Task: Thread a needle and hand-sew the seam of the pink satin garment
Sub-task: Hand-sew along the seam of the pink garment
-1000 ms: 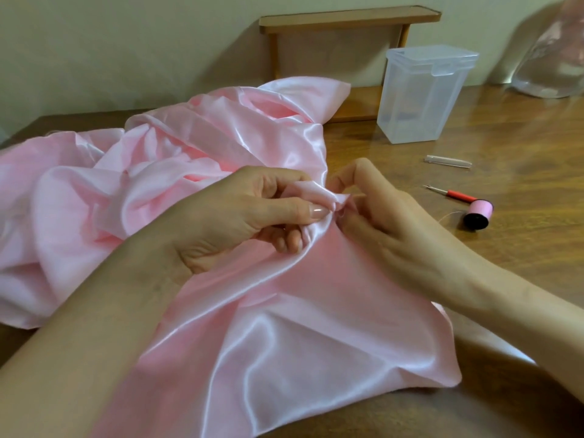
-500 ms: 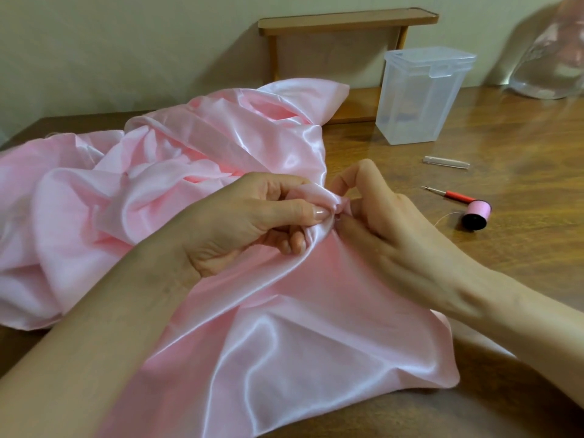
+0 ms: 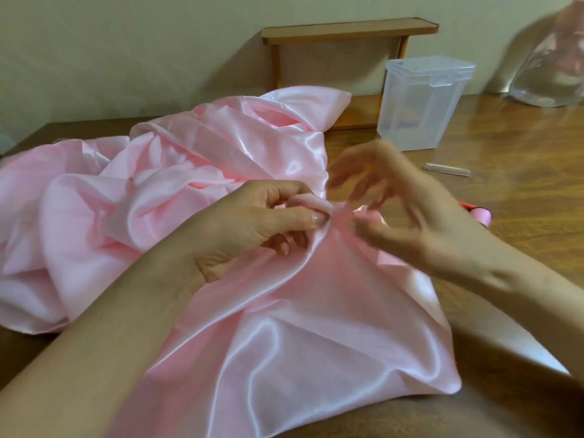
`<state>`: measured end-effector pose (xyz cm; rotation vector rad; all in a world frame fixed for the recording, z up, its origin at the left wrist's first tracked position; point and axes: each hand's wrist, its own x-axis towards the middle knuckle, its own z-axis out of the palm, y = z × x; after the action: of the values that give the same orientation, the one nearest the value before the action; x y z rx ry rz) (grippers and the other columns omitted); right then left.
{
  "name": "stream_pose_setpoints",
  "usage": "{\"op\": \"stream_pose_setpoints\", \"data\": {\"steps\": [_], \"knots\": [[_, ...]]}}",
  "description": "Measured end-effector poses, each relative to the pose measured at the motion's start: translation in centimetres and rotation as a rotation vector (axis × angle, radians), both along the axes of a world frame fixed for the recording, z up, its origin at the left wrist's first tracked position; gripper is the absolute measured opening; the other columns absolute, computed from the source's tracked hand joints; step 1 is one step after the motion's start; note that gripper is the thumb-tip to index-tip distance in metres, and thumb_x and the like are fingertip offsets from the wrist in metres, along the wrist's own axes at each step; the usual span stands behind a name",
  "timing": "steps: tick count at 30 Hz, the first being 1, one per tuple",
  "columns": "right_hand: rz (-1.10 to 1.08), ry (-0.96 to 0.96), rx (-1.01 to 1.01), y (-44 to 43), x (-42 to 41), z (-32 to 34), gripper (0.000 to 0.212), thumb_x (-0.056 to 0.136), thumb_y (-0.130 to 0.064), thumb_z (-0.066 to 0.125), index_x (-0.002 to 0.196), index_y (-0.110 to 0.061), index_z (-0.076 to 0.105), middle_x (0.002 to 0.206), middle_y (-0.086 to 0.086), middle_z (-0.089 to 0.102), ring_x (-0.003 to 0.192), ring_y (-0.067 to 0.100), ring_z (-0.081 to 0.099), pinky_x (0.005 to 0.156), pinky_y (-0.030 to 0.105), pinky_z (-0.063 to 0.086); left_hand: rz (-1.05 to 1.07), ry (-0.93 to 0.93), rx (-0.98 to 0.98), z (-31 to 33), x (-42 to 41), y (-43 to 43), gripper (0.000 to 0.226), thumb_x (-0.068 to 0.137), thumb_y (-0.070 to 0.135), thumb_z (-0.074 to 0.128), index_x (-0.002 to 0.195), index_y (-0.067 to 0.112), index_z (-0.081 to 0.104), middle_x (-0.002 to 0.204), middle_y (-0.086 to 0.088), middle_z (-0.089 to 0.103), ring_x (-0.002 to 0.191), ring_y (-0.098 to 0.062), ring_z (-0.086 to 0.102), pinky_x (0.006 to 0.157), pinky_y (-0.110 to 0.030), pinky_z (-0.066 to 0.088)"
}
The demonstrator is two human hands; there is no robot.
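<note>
The pink satin garment [image 3: 316,327] lies crumpled across the wooden table [image 3: 521,147], with one corner spread toward me. My left hand [image 3: 252,226] pinches a small fold of the satin between thumb and forefinger at the middle of the view. My right hand [image 3: 420,222] is motion-blurred just right of that fold, its fingers spread and lifted and its thumb close to the fabric. No needle or thread can be made out between the hands. A pink thread spool [image 3: 482,214] shows partly behind my right hand.
A red-handled tool [image 3: 465,203] peeks out beside the spool. A small clear tube [image 3: 447,169] lies further back on the table. A lidded clear plastic box [image 3: 423,102] stands in front of a low wooden shelf [image 3: 347,30]. A clear rounded object [image 3: 553,74] sits at far right.
My right hand's fingers, curled against the pinched fold before, have opened and lifted up and to the right. My left hand keeps its pinch in the same spot.
</note>
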<state>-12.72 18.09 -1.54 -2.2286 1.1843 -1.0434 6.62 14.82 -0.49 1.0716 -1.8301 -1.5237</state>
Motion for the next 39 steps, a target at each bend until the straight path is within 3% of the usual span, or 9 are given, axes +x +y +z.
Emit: {"op": "stream_pose_setpoints", "data": {"steps": [2,5,7,10,16,24,34,36,39], "knots": [[0.007,-0.035,-0.158,-0.3,-0.6,0.6,0.035,0.078,-0.017,0.065,0.111,-0.027,0.056,0.107,-0.006,0.055,0.097,0.02,0.051,0.082,0.023,0.04,-0.003,0.042,0.035,0.1,0.1,-0.1,0.013,0.079,0.006,0.062,0.089,0.007,0.069,0.058,0.004,0.058,0.048,-0.002,0.053,0.041,-0.011,0.039],[0.022,0.007,-0.284,-0.4,-0.1,0.1,0.018,0.079,-0.024,0.073,0.096,-0.021,0.067,0.093,0.005,0.056,0.089,0.026,0.054,0.077,0.029,0.045,-0.049,0.069,0.076,0.2,0.0,0.1,0.006,0.069,0.015,0.066,0.066,0.018,0.069,0.057,0.0,0.057,0.046,-0.004,0.053,0.039,-0.011,0.037],[0.009,0.004,-0.313,-0.5,0.6,-0.7,0.01,0.076,-0.014,0.075,0.086,-0.014,0.071,0.084,0.009,0.057,0.082,0.024,0.058,0.073,0.022,0.045,-0.078,0.045,0.065,-0.1,0.0,-0.1,0.016,0.069,0.007,0.072,0.059,0.02,0.068,0.058,0.0,0.058,0.048,-0.004,0.053,0.04,-0.011,0.038],[0.013,0.007,-0.34,-0.5,0.9,-1.1,0.008,0.075,-0.007,0.075,0.081,-0.007,0.07,0.081,0.01,0.059,0.076,0.021,0.058,0.072,0.017,0.043,-0.084,0.035,0.063,-0.3,-0.1,-0.1,0.014,0.071,0.01,0.062,0.062,0.019,0.068,0.061,-0.001,0.058,0.05,-0.005,0.053,0.043,-0.012,0.039],[0.033,0.086,-0.524,-0.4,1.4,-1.6,0.014,0.087,0.004,0.06,0.073,0.002,0.063,0.076,0.011,0.058,0.07,0.025,0.046,0.064,0.032,0.04,-0.042,-0.039,0.016,-0.4,-0.6,0.3,0.006,0.085,0.003,0.06,0.081,0.005,0.064,0.061,-0.002,0.058,0.05,-0.006,0.054,0.045,-0.013,0.039],[-0.003,-0.039,-0.414,-0.4,1.6,-2.5,0.024,0.073,0.022,0.048,0.073,-0.001,0.055,0.07,0.009,0.057,0.065,0.022,0.051,0.061,0.029,0.043,-0.078,-0.066,0.018,-0.4,-1.0,0.7,0.004,0.086,0.002,0.059,0.087,0.003,0.062,0.056,0.006,0.059,0.051,-0.008,0.061,0.044,-0.014,0.041],[-0.04,-0.12,-0.29,-0.7,1.8,-2.7,0.016,0.077,0.014,0.049,0.076,-0.002,0.053,0.07,0.007,0.059,0.062,0.021,0.054,0.057,0.035,0.045,-0.105,-0.072,-0.032,-0.3,-0.9,0.7,0.004,0.087,-0.001,0.06,0.085,0.0,0.062,0.061,-0.001,0.065,0.061,-0.014,0.067,0.053,-0.019,0.05],[-0.051,-0.209,-0.18,-1.0,1.7,-2.5,0.018,0.078,0.009,0.052,0.078,-0.008,0.052,0.07,0.007,0.06,0.062,0.012,0.056,0.058,0.032,0.048,-0.103,-0.067,-0.032,-0.1,-0.5,0.6,0.014,0.084,-0.003,0.061,0.078,0.009,0.062,0.064,-0.002,0.066,0.065,-0.013,0.066,0.06,-0.02,0.053],[-0.05,-0.289,-0.089,-1.0,1.8,-2.3,0.024,0.08,0.002,0.052,0.077,-0.021,0.047,0.07,0.006,0.059,0.062,0.012,0.056,0.06,0.033,0.049,-0.047,-0.11,-0.115,-0.2,-0.6,0.6,0.009,0.079,0.007,0.07,0.083,0.008,0.062,0.063,-0.001,0.065,0.06,-0.012,0.064,0.059,-0.022,0.053]]}}
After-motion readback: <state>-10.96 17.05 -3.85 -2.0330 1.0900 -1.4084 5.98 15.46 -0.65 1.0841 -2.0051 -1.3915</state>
